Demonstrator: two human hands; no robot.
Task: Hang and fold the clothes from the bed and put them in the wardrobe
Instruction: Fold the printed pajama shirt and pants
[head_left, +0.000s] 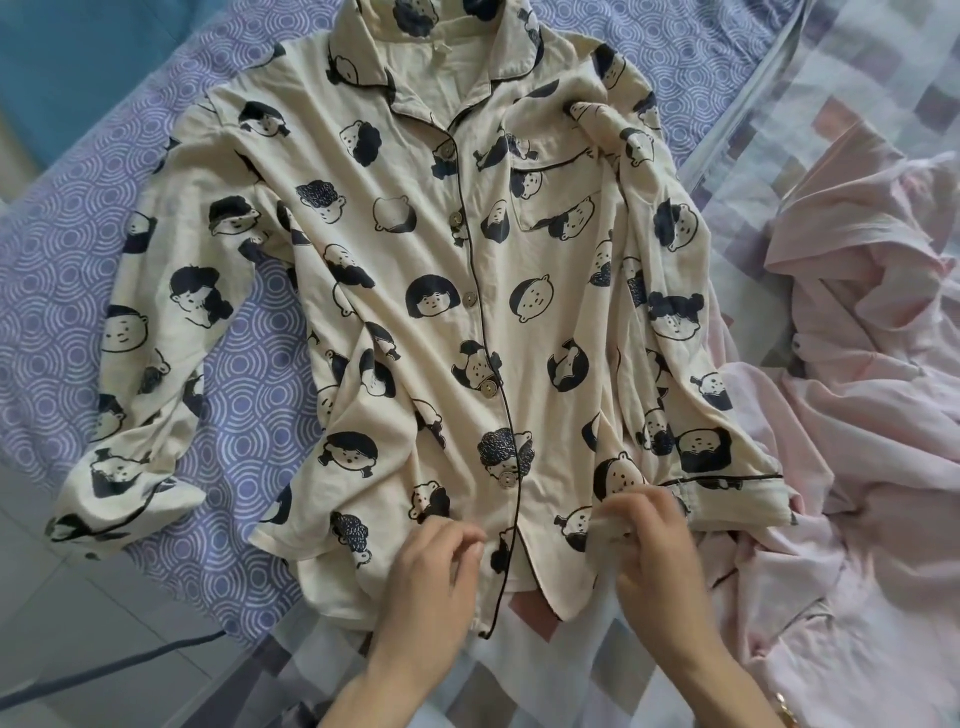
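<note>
On a bed's purple swirl-patterned sheet (249, 415), a buttoned face-print pyjama shirt (441, 260); right hand (649, 535) pinches its hem, left hand (436, 564) curled alongside, grip unclear.

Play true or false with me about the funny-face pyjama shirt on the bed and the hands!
1. The cream button-up pyjama shirt with dark cartoon faces lies spread out, front up. True.
2. Its front hangs wide open. False: the front lies closed along its dark-piped edge.
3. A crumpled pale pink garment lies at the shirt's right side. True.
4. The sheet under the shirt is plain green. False: it is a purple sheet with white rings.
5. The right hand pinches the shirt's fabric near the bottom hem. True.
</note>
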